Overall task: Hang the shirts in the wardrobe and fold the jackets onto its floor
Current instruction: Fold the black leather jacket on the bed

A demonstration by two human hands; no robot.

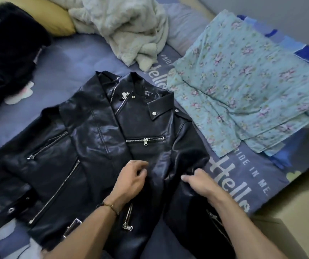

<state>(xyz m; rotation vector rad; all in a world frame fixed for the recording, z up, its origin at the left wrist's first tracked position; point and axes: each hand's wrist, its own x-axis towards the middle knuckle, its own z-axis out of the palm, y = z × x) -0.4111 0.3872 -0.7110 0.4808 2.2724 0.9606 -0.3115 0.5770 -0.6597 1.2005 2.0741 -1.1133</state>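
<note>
Gripping a fold of the black leather jacket [97, 139] w/ curled fingers, right hand [199, 181] sits at its sleeve edge; left hand [132, 177] pinches the front just beside it. Jacket lies flat on bed [71, 58], collar away; floral cloth [243, 81] beyond, to the right.

Bed [71, 58] fills most of the view, covered by a blue-purple sheet with white lettering [230, 181]. Yellow pillow [56, 17] at the head end, top left. Crumpled pale fleece blanket [123, 28] beside it. Folded floral light-blue cloth [243, 81] on the bed's right side, over a blue patchwork piece [307, 53]. Grey wall [280, 14] top right. Beige floor [299, 199] lower right. Light soft, dim.
</note>
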